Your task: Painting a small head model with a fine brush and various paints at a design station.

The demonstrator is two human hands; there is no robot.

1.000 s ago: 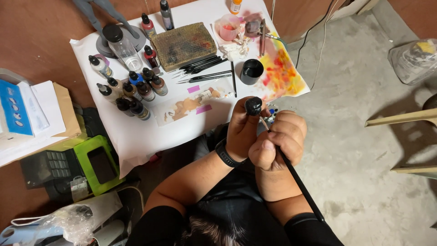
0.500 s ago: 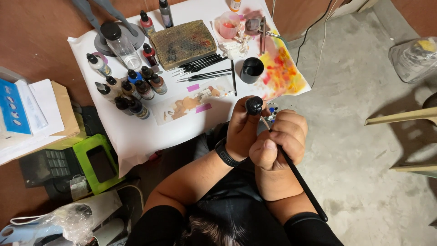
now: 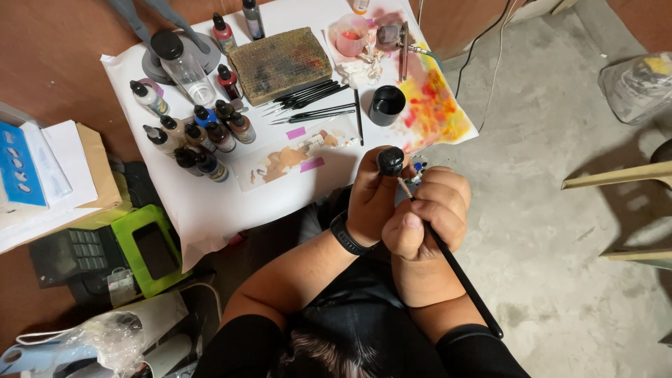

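Close over the person's lap, just off the near edge of the white paper sheet that covers the worktop, both hands meet. The left hand is closed around a small black round-topped holder, thumb and fingers wrapped about its stem, with a black wristband on that wrist. The right hand is closed in a pinch on a thin black paintbrush, whose long handle slants down and away from the sheet toward the person's right sleeve. The brush tip lies just beside the holder's top; whether it touches is too fine to tell. A small piece with blue and white spots shows between the two hands, mostly hidden by fingers.

On the sheet, beyond the hands, stands a black cup, with a row of spare black brushes just left of it. A stained brown sponge pad lies at the far side of those brushes. A cluster of small dropper bottles stands on the sheet's left half. Orange and yellow paint stains mark the sheet's right corner.
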